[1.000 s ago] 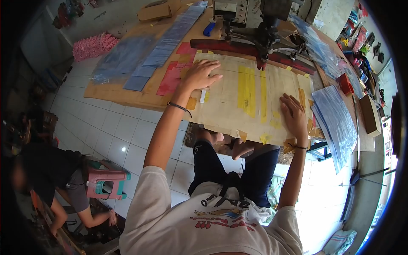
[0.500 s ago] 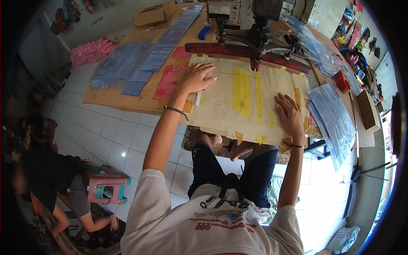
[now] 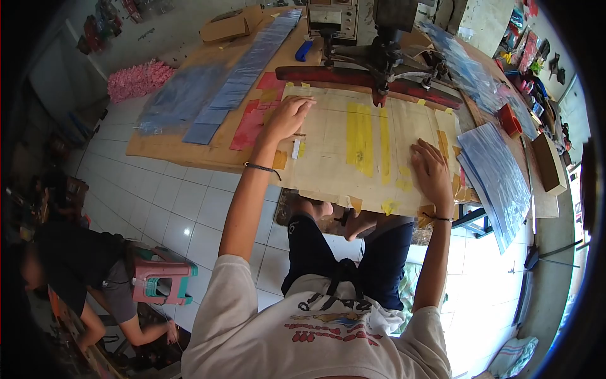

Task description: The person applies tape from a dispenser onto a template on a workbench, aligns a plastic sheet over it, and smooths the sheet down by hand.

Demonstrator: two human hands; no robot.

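A tan sheet (image 3: 328, 148) with strips of yellow tape lies on the wooden table (image 3: 183, 148), under the front side of a press with a long red bar (image 3: 341, 74). On the sheet's upper left part rests my left hand (image 3: 290, 118), tilted, its fingers pointing toward the bar and its thumb tucked down. Near the right edge, my right hand (image 3: 432, 169) lies flat on the sheet with its fingers slightly apart. Neither hand grips anything. Red pieces (image 3: 249, 120) stick out beside the sheet's left edge.
Clear bluish plastic sheets (image 3: 495, 183) lie at the right, others (image 3: 183, 95) at the left. A blue-handled tool (image 3: 304, 49), a cardboard box (image 3: 230, 25) and a red container (image 3: 509, 120) are on the table. Another person (image 3: 82, 265) bends beside a pink stool (image 3: 161, 281) at lower left.
My left hand has tilted and its fingers have drawn closer together, with the thumb lowered. My right hand stays on the sheet. The view has shifted slightly.
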